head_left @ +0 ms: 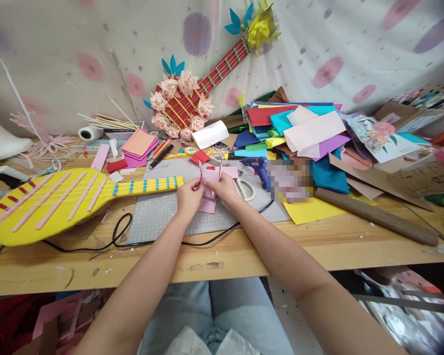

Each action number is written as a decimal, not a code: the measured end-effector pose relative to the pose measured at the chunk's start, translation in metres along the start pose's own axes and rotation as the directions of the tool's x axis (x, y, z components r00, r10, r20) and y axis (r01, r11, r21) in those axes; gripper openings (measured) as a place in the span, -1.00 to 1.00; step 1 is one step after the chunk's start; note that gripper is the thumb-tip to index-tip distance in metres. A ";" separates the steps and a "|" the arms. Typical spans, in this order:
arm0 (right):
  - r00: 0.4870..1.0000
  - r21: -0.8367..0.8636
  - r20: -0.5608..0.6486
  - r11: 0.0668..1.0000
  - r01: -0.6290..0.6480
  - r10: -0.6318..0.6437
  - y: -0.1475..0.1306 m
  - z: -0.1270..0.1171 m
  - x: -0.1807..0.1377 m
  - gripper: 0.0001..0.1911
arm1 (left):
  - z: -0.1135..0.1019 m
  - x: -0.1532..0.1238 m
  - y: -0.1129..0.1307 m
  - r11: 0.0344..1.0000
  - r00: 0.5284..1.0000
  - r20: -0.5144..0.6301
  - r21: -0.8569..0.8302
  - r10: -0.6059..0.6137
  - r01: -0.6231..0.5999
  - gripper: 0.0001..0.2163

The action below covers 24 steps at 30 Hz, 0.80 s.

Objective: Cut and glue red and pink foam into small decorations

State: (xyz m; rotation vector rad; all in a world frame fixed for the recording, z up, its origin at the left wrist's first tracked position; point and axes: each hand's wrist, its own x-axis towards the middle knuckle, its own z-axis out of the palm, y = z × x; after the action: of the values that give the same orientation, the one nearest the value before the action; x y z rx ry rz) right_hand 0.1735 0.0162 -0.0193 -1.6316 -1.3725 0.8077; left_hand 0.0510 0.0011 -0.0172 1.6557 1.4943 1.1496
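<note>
Both hands meet over the grey cutting mat [148, 217]. My left hand [188, 197] pinches the left side of a folded piece of pink paper [210, 176]. On its other side, the fingers of my right hand [225, 188] are closed on the same paper, thumb on its face. More pink paper [207, 205] lies on the mat just under the hands. White-handled scissors [248, 191] rest right of my right hand, partly hidden by it. A blue glue gun [258, 168] lies beyond them. Behind the hands is a small red piece [200, 157].
A yellow paper-covered lute [55, 202] lies at the left, its neck reaching near my left hand. A red instrument with paper flowers [181, 108] leans at the back. Coloured paper [314, 130] piles up right. A black cord [207, 243] crosses the front; a brown stick [373, 217] lies right.
</note>
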 end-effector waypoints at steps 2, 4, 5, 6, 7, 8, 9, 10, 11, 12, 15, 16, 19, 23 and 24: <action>0.999 -0.033 -0.018 0.999 -0.042 0.042 -0.006 -0.003 -0.004 -0.65 | -0.001 0.000 0.000 1.000 1.000 -0.011 0.010 -0.012 0.012 -0.70; 0.997 -0.055 -0.026 0.996 -0.072 0.071 -0.010 -0.005 -0.006 -0.59 | 0.000 0.001 -0.003 0.999 0.999 -0.029 -0.006 -0.033 0.032 -0.71; 0.997 -0.051 -0.022 0.995 -0.081 0.080 -0.011 -0.005 -0.007 -0.56 | 0.000 0.002 -0.006 0.998 0.998 -0.038 -0.035 -0.050 0.049 -0.73; 0.996 -0.033 -0.012 0.996 -0.087 0.087 -0.011 -0.006 -0.008 -0.53 | 0.001 0.003 -0.008 0.994 0.996 -0.048 -0.083 -0.078 0.074 -0.74; 0.996 -0.002 0.002 0.996 -0.091 0.091 -0.012 -0.008 -0.009 -0.51 | 0.002 0.005 -0.010 0.983 0.991 -0.053 -0.149 -0.119 0.110 -0.75; 0.996 0.041 0.018 0.995 -0.092 0.091 -0.012 -0.009 -0.010 -0.49 | 0.002 0.007 -0.012 0.960 0.983 -0.052 -0.231 -0.173 0.157 -0.76; 0.995 0.094 0.038 0.991 -0.091 0.088 -0.013 -0.011 -0.011 -0.48 | 0.003 0.008 -0.013 0.923 0.971 -0.042 -0.322 -0.235 0.209 -0.76; 0.995 0.155 0.058 0.983 -0.093 0.085 -0.014 -0.014 -0.012 -0.46 | 0.003 0.009 -0.013 0.874 0.956 -0.023 -0.412 -0.294 0.259 -0.75; 0.994 0.224 0.081 0.970 -0.096 0.079 -0.016 -0.017 -0.014 -0.44 | 0.003 0.009 -0.012 0.817 0.940 0.002 -0.493 -0.341 0.298 -0.75; 0.992 0.300 0.108 0.949 -0.098 0.069 -0.019 -0.020 -0.015 -0.44 | 0.002 0.009 -0.010 0.764 0.928 0.029 -0.559 -0.372 0.324 -0.75; 0.982 0.521 0.187 0.847 -0.102 0.004 -0.030 -0.029 -0.021 -0.49 | -0.003 0.008 0.000 0.644 0.917 0.119 -0.677 -0.380 0.355 -0.80; 0.979 0.571 0.202 0.815 -0.099 -0.022 -0.033 -0.032 -0.022 -0.52 | -0.006 0.007 0.003 0.607 0.914 0.156 -0.703 -0.375 0.370 -0.83; 0.979 0.623 0.193 0.779 -0.072 -0.064 -0.037 -0.035 -0.023 -0.58 | -0.013 0.006 0.009 0.474 0.882 0.275 -0.761 -0.383 0.443 -0.90; 0.985 0.544 0.158 0.838 -0.030 -0.067 -0.033 -0.046 -0.019 -0.65 | -0.022 0.008 0.008 0.322 0.826 0.392 -0.784 -0.404 0.530 -0.87; 0.985 0.502 0.155 0.865 -0.018 -0.069 -0.031 -0.052 -0.018 -0.66 | -0.023 0.008 0.007 0.295 0.815 0.415 -0.784 -0.404 0.546 -0.84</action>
State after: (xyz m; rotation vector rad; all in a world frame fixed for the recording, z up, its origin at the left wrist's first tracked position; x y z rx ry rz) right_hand 0.2016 -0.0097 0.0312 -1.1530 -1.1620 1.1962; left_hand 0.0330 0.0052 0.0007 0.4501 0.8648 1.1081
